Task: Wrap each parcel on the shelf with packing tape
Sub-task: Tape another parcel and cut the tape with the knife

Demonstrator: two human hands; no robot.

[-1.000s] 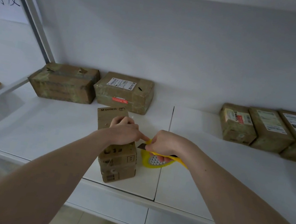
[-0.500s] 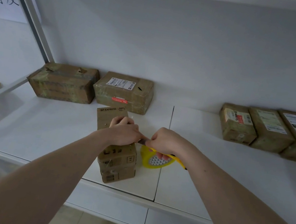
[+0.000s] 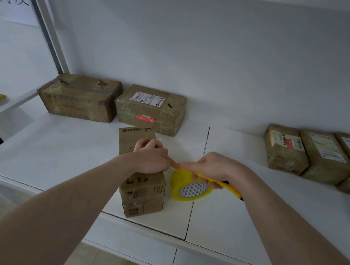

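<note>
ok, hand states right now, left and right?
Left hand: fingers curled on top of the SF Express box, gripping it.
Right hand: gripping the yellow tape dispenser.

My left hand (image 3: 150, 159) covers the top of the small brown cardboard SF Express parcel (image 3: 142, 192), so I cannot see the tape there. My right hand (image 3: 214, 169) hides most of the yellow plastic tape dispenser (image 3: 188, 188). At the shelf's (image 3: 50, 158) right end, the row of taped brown parcels (image 3: 326, 156) runs off the edge; their labels are too small to read.
</note>
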